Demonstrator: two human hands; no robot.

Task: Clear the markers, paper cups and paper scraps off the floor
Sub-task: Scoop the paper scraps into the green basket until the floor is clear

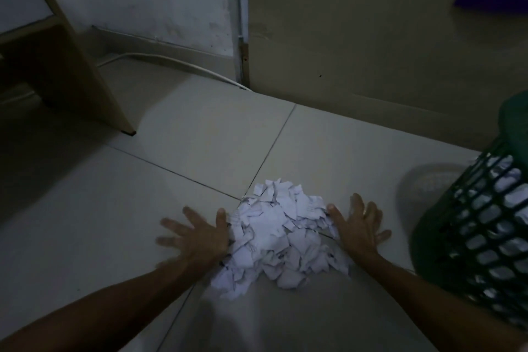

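Evidently mid-gather: left hand (197, 233) & right hand (358, 226) lay flat on the floor (200, 137), fingers spread, bracketing the paper scraps (277, 237) heaped btwn them, probably to herd the pile tight before scooping it into the green basket (485, 226) near right.

A pile of paper scraps (278, 240) is lying on the floor (200, 140) where tile seams are crossing. The left hand (197, 233) is lying flat against the pile's left edge, the right hand (358, 224) against its right. A basket (480, 226) is standing to the right, holding more scraps.
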